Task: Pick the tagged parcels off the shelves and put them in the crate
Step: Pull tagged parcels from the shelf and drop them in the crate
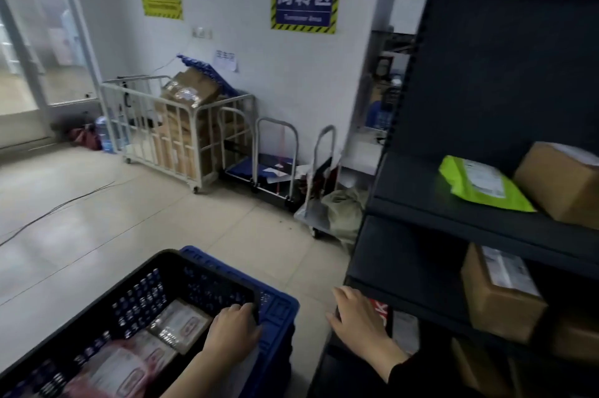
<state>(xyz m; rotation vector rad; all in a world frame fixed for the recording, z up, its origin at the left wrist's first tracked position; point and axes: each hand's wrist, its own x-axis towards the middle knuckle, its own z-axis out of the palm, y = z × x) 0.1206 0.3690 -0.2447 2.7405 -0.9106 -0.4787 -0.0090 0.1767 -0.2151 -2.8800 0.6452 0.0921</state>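
A black mesh crate [136, 284] sits nested in a blue crate [278, 303] at the bottom left. Labelled parcels [178, 324] lie inside it, one brown and some pink. My left hand [231, 331] grips the black crate's right rim, fingers curled over the edge. My right hand [359, 316] rests open against the front edge of the dark shelf unit [453, 212], low down. On the shelves lie a green bag parcel [483, 185], a cardboard box [560, 182] beside it, and a labelled box [499, 290] one shelf lower.
A white wire cage cart [181, 125] full of cardboard stands by the far wall. Two folding hand trolleys [275, 164] stand right of it, one [319, 199] loaded with a sack, near the shelf corner. A cable [58, 206] runs across the tiled floor at left.
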